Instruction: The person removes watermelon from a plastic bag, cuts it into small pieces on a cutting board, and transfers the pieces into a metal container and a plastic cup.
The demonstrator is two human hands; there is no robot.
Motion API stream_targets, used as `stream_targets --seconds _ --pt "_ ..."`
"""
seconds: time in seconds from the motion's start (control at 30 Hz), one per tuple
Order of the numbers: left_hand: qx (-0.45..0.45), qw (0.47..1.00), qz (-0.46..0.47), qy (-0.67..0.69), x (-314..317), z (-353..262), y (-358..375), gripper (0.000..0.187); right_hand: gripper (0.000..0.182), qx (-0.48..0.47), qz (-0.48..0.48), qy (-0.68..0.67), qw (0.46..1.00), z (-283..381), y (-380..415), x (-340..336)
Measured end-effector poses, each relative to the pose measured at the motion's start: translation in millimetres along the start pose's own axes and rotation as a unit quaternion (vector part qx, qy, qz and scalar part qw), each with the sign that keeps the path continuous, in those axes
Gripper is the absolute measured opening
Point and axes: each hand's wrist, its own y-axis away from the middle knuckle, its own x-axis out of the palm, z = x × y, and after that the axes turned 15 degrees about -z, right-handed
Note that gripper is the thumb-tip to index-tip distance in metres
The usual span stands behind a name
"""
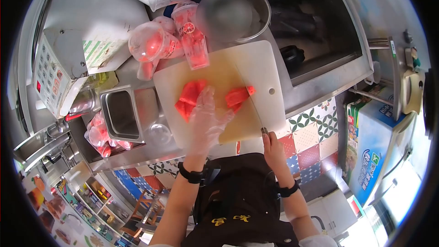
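Note:
On a white cutting board (173,75) lie chunks of red fruit flesh that look like watermelon. My left hand (203,119), in a clear plastic glove, lies against the larger red chunk (190,95) at the left, its thumb spread away to the right. A smaller red piece (238,96) sits further right, beside the knife blade. In my right hand (274,148), bare, is the handle of a knife (255,107); its thin blade slants up and left across the board. Yellowish juice wets the board's middle.
Behind the board stand plastic cups (194,36) of red fruit and a steel bowl (260,11). A sink (320,64) is at the right. Leftward are a steel pan (121,114), a bag of red pieces (97,135) and a machine with a keypad (52,77).

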Motion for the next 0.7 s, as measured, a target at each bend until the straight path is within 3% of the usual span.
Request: stream_targets --seconds 0.13,0.23,0.33,0.43,0.53,0.63,0.7 --pt "0.02 1.0 -0.005 -0.01 -3.1 6.1 -3.6 0.081 0.027 -0.036 -0.031 -0.054 0.997 2.8 8.5 7.8" --pt "-0.13 0.976 0.056 0.167 -4.9 -3.9 -5.6 0.064 0.027 -0.021 -0.029 -0.005 0.999 -4.3 9.9 20.9" --pt "-0.089 0.974 0.083 0.191 0.9 2.7 -3.7 0.053 0.027 -0.007 -0.035 -0.055 0.998 1.7 16.9 20.5" --pt "-0.106 0.964 0.057 0.235 3.3 -3.0 -0.7 0.052 0.028 -0.017 -0.03 -0.044 0.998 1.4 21.7 26.1" --pt "-0.126 0.976 0.076 0.161 -5.9 -18.0 -5.9 0.049 0.027 -0.006 -0.033 -0.049 0.998 1.3 21.8 29.7" --pt "-0.15 0.936 0.031 0.316 7.7 -9.9 1.4 0.048 0.027 0.008 -0.029 -0.066 0.997 8.3 28.8 25.8" --pt "-0.107 0.96 0.056 0.252 6.6 -4.5 0.7 0.049 0.027 0.015 -0.018 -0.04 0.999 4.5 30.4 32.6"
